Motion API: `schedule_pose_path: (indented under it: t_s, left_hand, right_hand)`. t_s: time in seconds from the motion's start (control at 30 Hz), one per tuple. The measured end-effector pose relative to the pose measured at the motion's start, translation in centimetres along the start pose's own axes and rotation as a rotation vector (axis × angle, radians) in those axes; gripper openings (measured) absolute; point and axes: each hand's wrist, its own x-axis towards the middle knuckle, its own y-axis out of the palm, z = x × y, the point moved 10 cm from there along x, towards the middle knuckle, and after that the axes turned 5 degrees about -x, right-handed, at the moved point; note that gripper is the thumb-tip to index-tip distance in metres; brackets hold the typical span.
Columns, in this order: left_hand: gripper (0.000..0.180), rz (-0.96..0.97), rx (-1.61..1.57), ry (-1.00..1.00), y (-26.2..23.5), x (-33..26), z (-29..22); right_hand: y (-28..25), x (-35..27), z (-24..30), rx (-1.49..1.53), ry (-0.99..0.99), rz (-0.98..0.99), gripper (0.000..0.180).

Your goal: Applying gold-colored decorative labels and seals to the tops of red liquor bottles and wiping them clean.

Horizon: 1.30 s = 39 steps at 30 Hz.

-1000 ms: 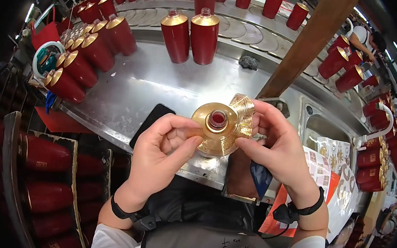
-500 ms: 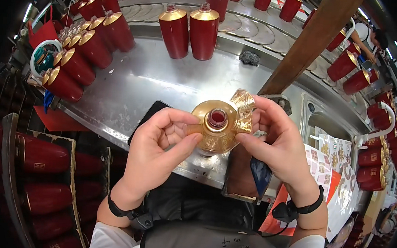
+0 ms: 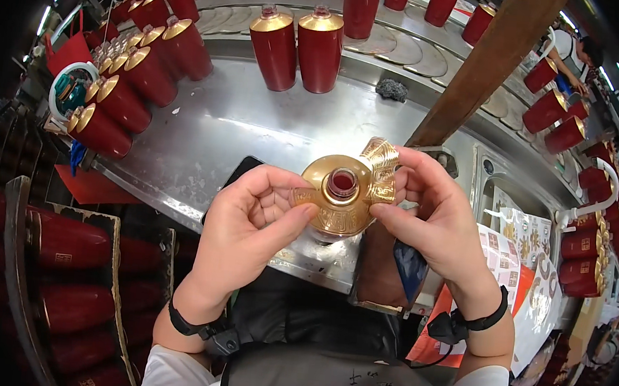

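A bottle with a gold shoulder [image 3: 318, 171] stands upright in front of me, seen from above, its dark red neck open at the top. A curved, see-through decal strip with a gold pattern [image 3: 380, 161] lies along the near side of that shoulder. My left hand [image 3: 246, 221] pinches the strip's left end between thumb and forefinger, against the bottle. On the other side, my right hand [image 3: 433, 216] grips its right end, which curls up away from the gold surface. The bottle's body is mostly hidden under its shoulder.
Two red bottles [image 3: 272, 53] stand across the metal worktop [image 3: 207, 118], near a dark scouring pad [image 3: 391, 90]. More bottles crowd the left [image 3: 145, 74] and ride a conveyor behind. A wooden post [image 3: 487, 69] rises at right, beside printed decal sheets [image 3: 495, 253]. A dark phone-like slab [image 3: 243, 168] lies by my left hand.
The conveyor's bottles have shifted to the right. My hands keep their hold on the decal strip, with only a slight shift, and the right end stays lifted.
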Motion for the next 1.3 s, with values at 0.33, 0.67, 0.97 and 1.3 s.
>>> schedule_pose_path:
  t_s: [0.33, 0.67, 0.97, 1.3]
  left_hand:
    - [0.022, -0.004, -0.043, -0.02, -0.26, 0.23, 0.29]
    - [0.023, -0.014, -0.047, -0.051, -0.53, 0.47, 0.52]
    - [0.022, -0.022, -0.074, -0.043, -0.58, 0.31, 0.43]
    - [0.02, -0.015, -0.07, -0.026, -0.43, 0.51, 0.39]
  right_hand:
    - [-0.04, 0.24, -0.7, 0.122, 0.022, 0.001, 0.056]
    - [0.26, 0.5, -0.56, 0.145, -0.016, 0.036, 0.054]
    - [0.4, 0.49, -0.41, 0.174, -0.006, 0.037, 0.052]
    - [0.24, 0.52, -1.02, 0.232, 0.008, 0.023, 0.051]
